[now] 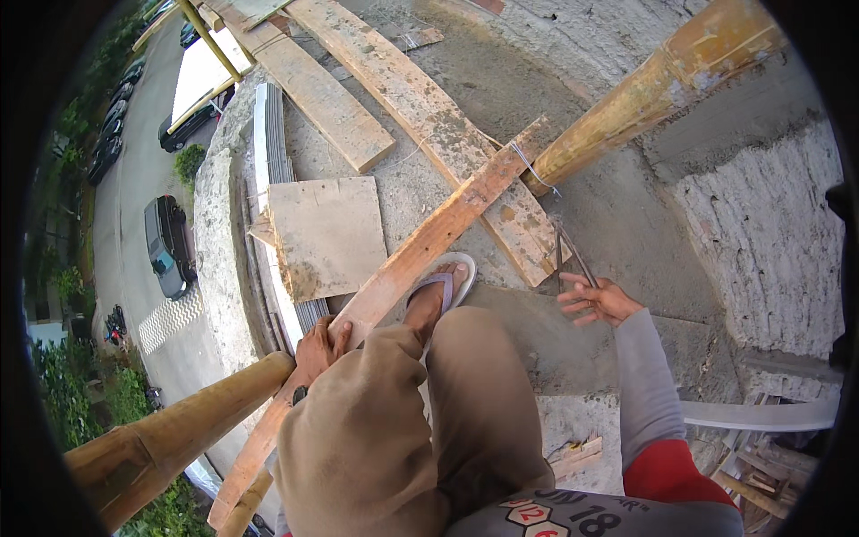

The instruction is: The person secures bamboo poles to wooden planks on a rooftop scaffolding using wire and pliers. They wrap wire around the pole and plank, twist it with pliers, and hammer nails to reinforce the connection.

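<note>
A long reddish wooden board (420, 246) slants from the lower left to the upper middle, passing beside my knee. My left hand (318, 351) is closed around its edge near a bamboo pole's end. At the far end, thin wire (537, 172) lies around the board beside a thick bamboo pole (644, 94). My right hand (601, 300) is off to the right, apart from the board. In it is a pair of dark, thin-legged metal pincers (582, 261), legs spread, with some fingers loosely extended. The pincers' tip is near the end of a cement-stained plank.
Cement-stained planks (447, 134) lie on the rough concrete ledge. A square plywood piece (327, 234) rests left of my sandalled foot (443, 291). Another bamboo pole (179, 430) is at the lower left. Past the ledge's left edge is a drop to a road with parked cars (168, 246).
</note>
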Tool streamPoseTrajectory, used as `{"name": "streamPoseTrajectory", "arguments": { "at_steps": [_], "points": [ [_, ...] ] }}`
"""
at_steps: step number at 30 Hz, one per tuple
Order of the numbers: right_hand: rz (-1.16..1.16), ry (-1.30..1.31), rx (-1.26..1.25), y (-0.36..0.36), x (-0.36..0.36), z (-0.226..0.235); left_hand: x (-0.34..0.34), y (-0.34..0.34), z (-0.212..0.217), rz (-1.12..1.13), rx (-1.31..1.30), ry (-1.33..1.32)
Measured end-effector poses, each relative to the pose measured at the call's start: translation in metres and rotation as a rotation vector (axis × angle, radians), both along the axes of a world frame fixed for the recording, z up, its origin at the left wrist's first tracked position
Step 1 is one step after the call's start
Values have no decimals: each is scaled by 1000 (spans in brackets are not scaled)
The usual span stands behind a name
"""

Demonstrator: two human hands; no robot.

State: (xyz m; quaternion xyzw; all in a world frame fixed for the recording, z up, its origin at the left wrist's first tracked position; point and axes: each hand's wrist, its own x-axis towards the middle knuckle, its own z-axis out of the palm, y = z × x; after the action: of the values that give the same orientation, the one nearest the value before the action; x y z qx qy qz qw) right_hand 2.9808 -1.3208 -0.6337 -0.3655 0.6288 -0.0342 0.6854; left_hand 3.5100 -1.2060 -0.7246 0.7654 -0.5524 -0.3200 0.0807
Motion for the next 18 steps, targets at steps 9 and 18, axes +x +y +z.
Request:
{"name": "streamPoseTrajectory", "arguments": {
  "at_steps": [9, 18],
  "points": [
    [770, 791, -547, 86, 78, -78, 14, 23, -8, -335, -542, -86],
    [422, 1037, -1069, 91, 128, -203, 62, 237, 204, 317, -388, 453]
  ]
}}
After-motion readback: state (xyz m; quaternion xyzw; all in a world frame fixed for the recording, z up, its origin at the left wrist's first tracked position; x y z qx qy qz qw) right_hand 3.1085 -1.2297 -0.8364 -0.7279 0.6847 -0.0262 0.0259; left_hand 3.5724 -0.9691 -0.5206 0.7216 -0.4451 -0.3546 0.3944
